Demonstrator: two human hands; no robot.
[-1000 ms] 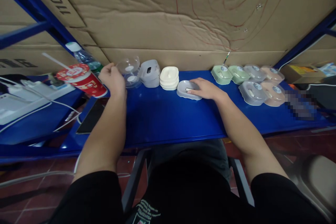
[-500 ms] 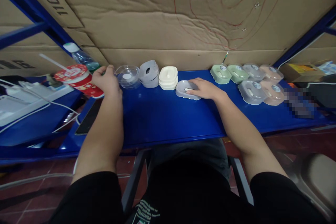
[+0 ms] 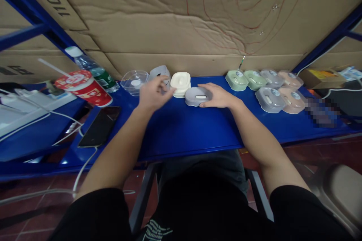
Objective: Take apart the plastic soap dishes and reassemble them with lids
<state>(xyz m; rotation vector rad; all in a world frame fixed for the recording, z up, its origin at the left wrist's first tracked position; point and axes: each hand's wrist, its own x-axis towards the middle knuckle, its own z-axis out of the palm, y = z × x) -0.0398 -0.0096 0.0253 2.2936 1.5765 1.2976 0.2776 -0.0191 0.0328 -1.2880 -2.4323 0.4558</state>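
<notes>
Grey box (image 3: 195,97), long axis approx. L–R, is gripped at R end by part-curled, nearer R hand (image 3: 220,96), w/ L hand (image 3: 154,94) half-open, nothing seen held.

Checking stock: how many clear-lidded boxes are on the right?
6: back row from left, green box, another green, grey box, pink box; front row, another grey, another pink. Some may be hidden.

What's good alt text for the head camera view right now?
A person's right hand holds a grey oval container on a blue table; the left hand, apparently empty, partly hides other grey pieces. A cream stack sits between the hands, and six clear-covered containers stand at right.
</notes>
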